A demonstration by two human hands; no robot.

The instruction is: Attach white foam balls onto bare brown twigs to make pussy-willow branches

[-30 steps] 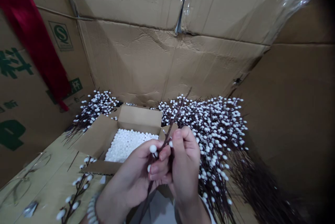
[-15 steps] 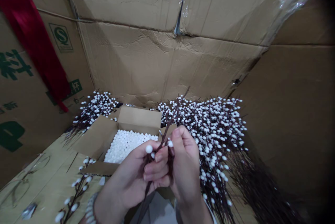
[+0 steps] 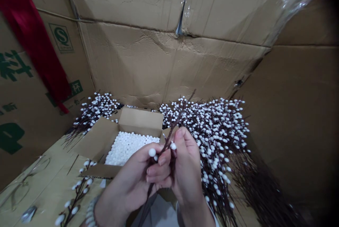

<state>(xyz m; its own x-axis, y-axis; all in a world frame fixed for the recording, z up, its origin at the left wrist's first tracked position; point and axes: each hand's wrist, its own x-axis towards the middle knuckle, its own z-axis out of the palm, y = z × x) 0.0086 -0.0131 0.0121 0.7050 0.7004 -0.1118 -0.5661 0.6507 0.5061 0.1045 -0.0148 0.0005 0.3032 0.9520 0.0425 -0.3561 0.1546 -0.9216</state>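
My left hand point(image 3: 144, 174) is closed around a thin brown branch point(image 3: 173, 124), which slants up to the right between both hands. A white berry point(image 3: 152, 152) shows beside my left thumb. Close against it, my right hand point(image 3: 186, 163) pinches a small white berry point(image 3: 173, 145) at the branch. Just behind my left hand stands an open cardboard box point(image 3: 140, 119) holding many white berries point(image 3: 127, 145).
Bunches of white-berried branches point(image 3: 212, 124) lie at the right, with bare brown stems point(image 3: 267, 188) beyond. A smaller bunch point(image 3: 97, 108) sits back left. One berried sprig point(image 3: 76, 198) lies front left. Cardboard walls point(image 3: 137, 60) surround the surface; a red ribbon point(image 3: 39, 43) hangs left.
The branch top has tilted slightly to the right, and the berry by my left thumb has shifted a little right. Both hands keep their grip.
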